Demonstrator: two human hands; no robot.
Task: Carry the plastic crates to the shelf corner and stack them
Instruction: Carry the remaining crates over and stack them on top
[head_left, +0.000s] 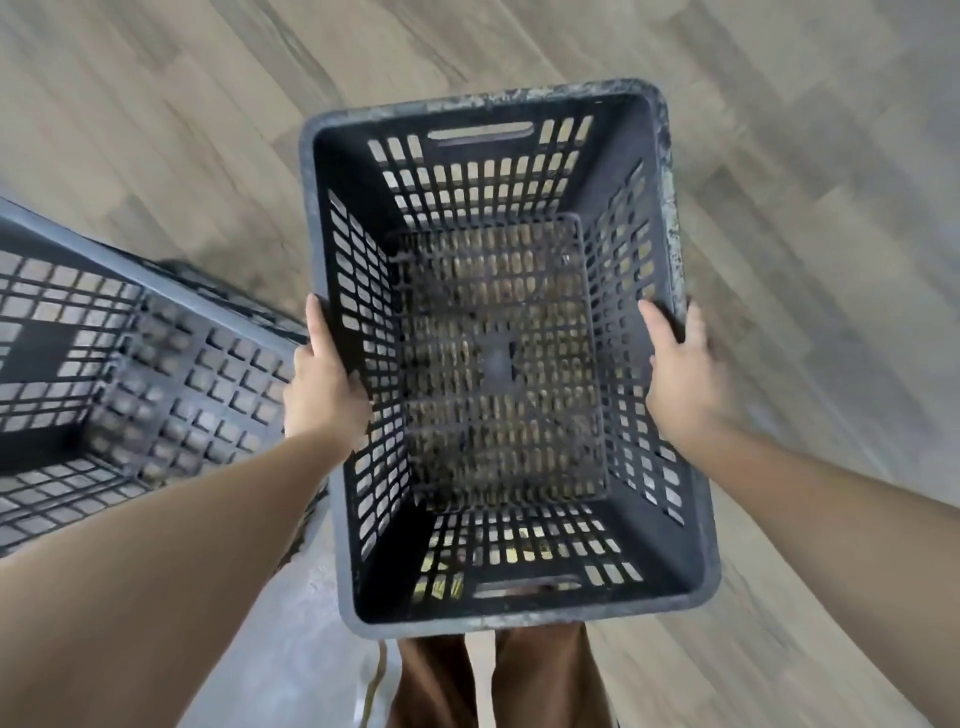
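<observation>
Centre frame, you hold a dark slotted plastic crate (498, 358) above the wood-grain floor (810, 171), its open top facing you and nothing inside. Your left hand (324, 387) grips the crate's left rim, thumb along the top edge and fingers (358, 387) curled over the inner wall. Your right hand (685, 376) clasps the right rim, fingers wrapped over the edge. At the left of the frame a 2nd grey crate (130, 379) sits just beside your left forearm, blurred.
</observation>
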